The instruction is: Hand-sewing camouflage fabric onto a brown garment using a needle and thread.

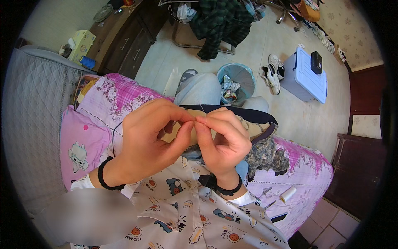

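Observation:
My left hand [150, 139] and my right hand [226, 139] meet fingertip to fingertip in front of my chest, each with thumb and forefinger pinched. A fine thread [202, 107] rises from the right fingertips, with a small curve beside them. Whatever the left fingertips pinch is too small to make out. Beneath my hands, a camouflage garment [265, 155] with a dark waistband [248, 113] lies spread across my lap, partly hidden by both hands.
I sit on a bed with a pink patterned sheet [309, 166]. At right on it lie a white thread spool [288, 194], a phone [278, 217] and a slim metal tool [265, 191]. A trash bin [244, 74], shoes [271, 76] and a blue storage box [300, 79] stand beyond.

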Motion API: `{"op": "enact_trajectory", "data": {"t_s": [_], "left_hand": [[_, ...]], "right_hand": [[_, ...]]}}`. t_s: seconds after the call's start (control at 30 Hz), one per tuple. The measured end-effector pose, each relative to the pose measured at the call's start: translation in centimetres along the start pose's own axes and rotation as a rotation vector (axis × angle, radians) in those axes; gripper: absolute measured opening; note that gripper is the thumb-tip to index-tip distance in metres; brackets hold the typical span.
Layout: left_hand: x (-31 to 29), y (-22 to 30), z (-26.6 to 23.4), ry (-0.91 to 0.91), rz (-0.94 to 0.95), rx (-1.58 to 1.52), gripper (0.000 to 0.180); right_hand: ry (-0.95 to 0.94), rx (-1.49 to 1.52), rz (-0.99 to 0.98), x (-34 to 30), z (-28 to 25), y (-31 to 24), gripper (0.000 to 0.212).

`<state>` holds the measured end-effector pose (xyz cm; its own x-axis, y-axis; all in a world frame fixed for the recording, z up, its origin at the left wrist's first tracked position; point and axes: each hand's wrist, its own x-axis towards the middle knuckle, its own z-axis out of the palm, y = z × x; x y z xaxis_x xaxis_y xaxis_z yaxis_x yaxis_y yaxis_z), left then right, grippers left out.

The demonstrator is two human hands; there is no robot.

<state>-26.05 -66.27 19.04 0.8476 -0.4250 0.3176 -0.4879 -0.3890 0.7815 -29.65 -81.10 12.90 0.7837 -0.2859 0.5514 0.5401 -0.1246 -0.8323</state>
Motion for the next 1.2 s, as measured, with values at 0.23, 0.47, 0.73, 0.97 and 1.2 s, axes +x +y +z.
{"op": "enact_trajectory", "data": {"t_s": [0.23,0.47,0.73,0.97,1.2], "left_hand": [[0.1,-0.3,0.8,0.149,0.25,0.233,0.018],[0.0,-0.1,0.8,0.141,0.289,0.34,0.023],[0.0,-0.5,0.6,-0.012,-0.164,-0.256,0.016],[0.0,-2.6,1.4,-0.033,-0.03,-0.3,0.012],[0.2,-3.1,1.6,-0.025,0.015,-0.296,0.012]], "right_hand": [[0.029,-0.084,0.011,-0.1,0.2,-0.2,0.019],[0.046,-0.063,0.032,-0.2,0.2,0.0,0.019],[0.068,0.291,0.344,-0.5,-0.1,-0.5,0.013],[0.058,0.392,0.463,-0.5,-0.4,-0.9,0.009],[0.057,0.353,0.479,-0.5,-0.6,-0.6,0.009]]}}
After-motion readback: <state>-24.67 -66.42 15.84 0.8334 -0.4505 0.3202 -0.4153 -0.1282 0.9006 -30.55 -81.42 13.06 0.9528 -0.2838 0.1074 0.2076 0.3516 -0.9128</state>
